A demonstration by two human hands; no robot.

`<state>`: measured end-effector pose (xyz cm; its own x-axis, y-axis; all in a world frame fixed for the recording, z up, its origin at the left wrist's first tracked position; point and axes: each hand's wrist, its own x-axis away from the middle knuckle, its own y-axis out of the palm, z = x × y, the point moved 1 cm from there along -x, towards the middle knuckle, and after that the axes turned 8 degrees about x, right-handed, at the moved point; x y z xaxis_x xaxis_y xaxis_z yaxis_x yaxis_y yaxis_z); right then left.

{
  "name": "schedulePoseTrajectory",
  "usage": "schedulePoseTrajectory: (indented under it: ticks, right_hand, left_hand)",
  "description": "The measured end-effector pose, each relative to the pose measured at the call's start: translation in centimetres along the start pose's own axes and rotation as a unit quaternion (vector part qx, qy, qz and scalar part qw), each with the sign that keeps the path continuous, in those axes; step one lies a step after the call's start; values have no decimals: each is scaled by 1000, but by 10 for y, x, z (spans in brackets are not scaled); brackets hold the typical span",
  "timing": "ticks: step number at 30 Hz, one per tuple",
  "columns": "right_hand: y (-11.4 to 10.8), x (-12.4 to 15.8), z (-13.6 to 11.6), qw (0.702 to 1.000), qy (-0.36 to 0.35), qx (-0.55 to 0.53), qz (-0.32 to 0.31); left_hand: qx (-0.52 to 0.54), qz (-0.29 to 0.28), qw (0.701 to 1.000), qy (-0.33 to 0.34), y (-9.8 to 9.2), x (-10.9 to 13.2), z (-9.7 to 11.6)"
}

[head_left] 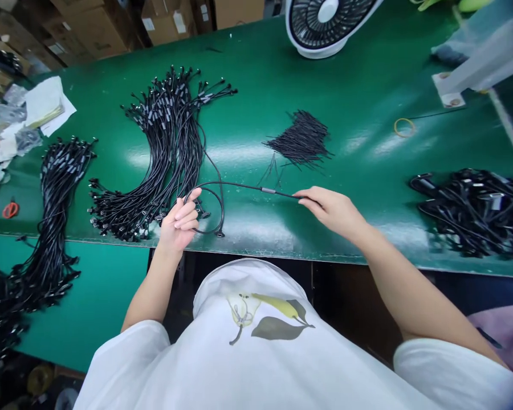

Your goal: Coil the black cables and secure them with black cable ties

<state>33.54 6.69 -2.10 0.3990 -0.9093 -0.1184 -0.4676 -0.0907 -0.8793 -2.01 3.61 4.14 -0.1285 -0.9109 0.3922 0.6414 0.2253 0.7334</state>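
A thin black cable [235, 184] with a grey sleeve near its right end stretches between my two hands above the green table. My left hand [182, 219] has its fingers curled round the cable, part of which loops below and to the right of it. With thumb and fingertips, my right hand [331, 209] pinches the other end, just right of the grey sleeve; the tip is hidden in the fingers. Just behind my left hand lies a large fanned bundle of black cables [173, 145]. A pile of short black ties [303, 138] lies beyond the stretched cable.
More black cables lie tangled at the right [479, 210], and another bundle [60, 199] hangs over the table's left part. A white fan [320, 54] stands at the back. Orange-handled scissors [11, 210], papers [47, 105] and a yellow ring [404, 127] lie about.
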Motion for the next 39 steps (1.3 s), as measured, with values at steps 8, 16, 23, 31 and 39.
schedulePoseTrajectory:
  ticks: [8, 16, 23, 31, 39]
  right_hand:
    - [-18, 5, 8, 995, 21, 39, 92]
    - [-14, 12, -40, 950, 28, 306, -46]
    - [-11, -7, -126, 955, -212, 6, -205]
    - [28, -42, -107, 929, 6, -366, 49]
    - [60, -24, -128, 639, 194, -744, -26]
  left_hand:
    - [-117, -15, 993, -23, -21, 2, 4]
    - [-303, 9, 953, 10, -32, -2, -21]
    - [-292, -94, 948, 89, -5, -13, -65]
    - [-192, -156, 969, -26, 11, 1, -67]
    - [-224, -98, 970, 0, 9, 3, -98]
